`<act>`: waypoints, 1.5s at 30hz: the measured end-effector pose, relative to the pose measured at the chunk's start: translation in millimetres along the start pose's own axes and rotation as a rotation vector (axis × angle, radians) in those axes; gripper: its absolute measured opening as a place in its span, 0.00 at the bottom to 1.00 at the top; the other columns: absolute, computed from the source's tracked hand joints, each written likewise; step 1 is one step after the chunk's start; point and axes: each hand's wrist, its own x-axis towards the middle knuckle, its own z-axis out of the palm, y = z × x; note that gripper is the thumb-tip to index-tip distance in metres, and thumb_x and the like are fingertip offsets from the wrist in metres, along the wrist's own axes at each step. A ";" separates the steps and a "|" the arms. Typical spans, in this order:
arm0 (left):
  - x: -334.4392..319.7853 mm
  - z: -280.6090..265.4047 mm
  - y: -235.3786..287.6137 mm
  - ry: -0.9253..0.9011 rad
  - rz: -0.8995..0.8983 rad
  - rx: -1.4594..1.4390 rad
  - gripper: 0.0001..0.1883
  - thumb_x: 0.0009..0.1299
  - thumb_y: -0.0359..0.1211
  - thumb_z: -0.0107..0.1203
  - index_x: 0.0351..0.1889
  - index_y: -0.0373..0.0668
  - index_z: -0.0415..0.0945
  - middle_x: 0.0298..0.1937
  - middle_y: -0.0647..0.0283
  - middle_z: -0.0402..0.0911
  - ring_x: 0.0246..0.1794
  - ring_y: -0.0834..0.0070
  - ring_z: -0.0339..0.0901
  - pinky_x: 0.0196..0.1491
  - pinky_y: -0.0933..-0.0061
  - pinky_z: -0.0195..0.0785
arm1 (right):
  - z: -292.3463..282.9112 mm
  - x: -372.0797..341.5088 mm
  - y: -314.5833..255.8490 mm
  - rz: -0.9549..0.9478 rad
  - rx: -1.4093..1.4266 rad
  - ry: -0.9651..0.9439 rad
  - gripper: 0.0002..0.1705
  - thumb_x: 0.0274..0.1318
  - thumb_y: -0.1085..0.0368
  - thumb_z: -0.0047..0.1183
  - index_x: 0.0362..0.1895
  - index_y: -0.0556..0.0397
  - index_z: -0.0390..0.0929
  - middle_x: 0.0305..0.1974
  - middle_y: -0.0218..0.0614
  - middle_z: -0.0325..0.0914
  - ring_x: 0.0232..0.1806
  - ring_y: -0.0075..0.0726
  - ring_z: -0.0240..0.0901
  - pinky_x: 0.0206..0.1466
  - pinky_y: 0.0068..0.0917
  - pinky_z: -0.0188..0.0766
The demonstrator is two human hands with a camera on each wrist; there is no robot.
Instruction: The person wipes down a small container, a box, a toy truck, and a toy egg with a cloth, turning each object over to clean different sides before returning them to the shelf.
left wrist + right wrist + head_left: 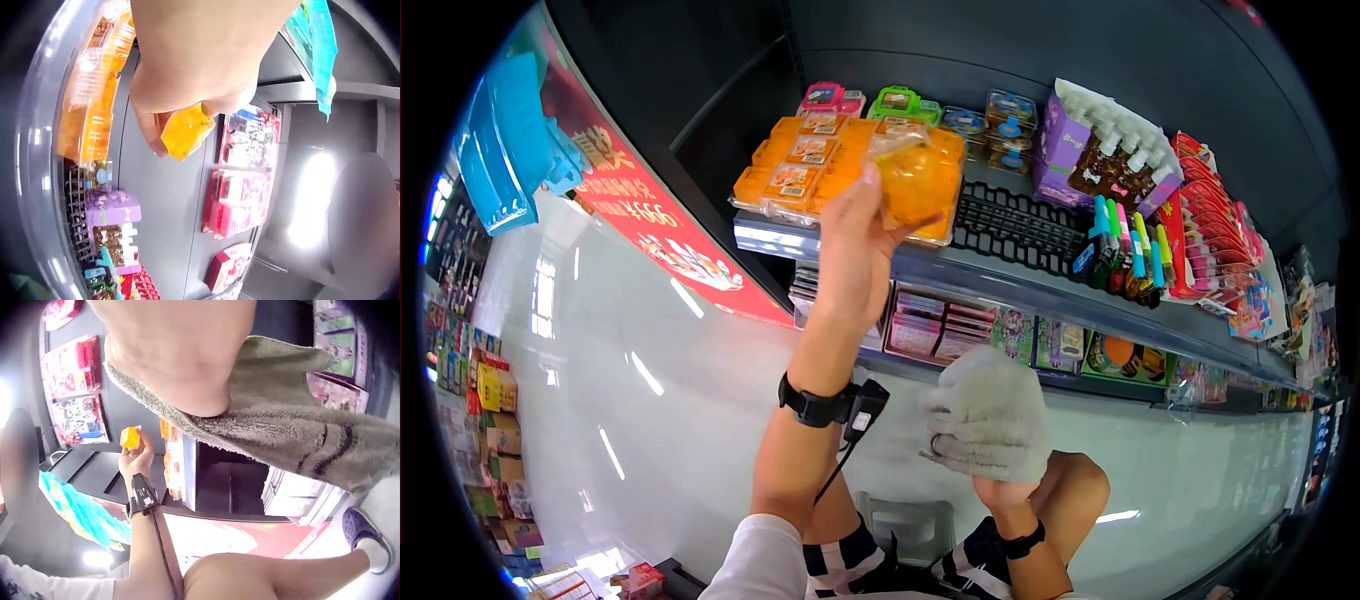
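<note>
My left hand (858,245) pinches a small clear-lidded orange box (910,180), tilted above the front of the shelf. In the left wrist view the orange box (186,131) shows between thumb and fingers. Just behind and below it lie rows of similar orange boxes (805,150) with white labels, in clear packing. My right hand (1005,492) is held low in front of the shelf, with a grey towel (990,415) draped over it. The towel (281,434) hides the fingers and hangs down from the hand, dark stripes near its end.
On the shelf stand pink and green boxes (908,102), a black plastic grid tray (1020,222), a purple display box (1055,160) of bottles, bright markers (1135,245) and red packs (1208,230). Boxed goods (940,325) fill the shelf below. A blue plastic item (500,145) hangs at left.
</note>
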 end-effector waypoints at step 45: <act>-135.9 1.4 -106.4 -0.390 0.180 1.123 0.29 0.61 0.32 0.70 0.61 0.35 0.77 0.65 0.54 0.78 0.63 0.56 0.69 0.68 0.57 0.60 | 18.0 81.2 -19.1 -0.258 -0.747 0.065 0.16 0.71 0.67 0.53 0.58 0.59 0.77 0.45 0.36 0.83 0.41 0.27 0.83 0.45 0.27 0.84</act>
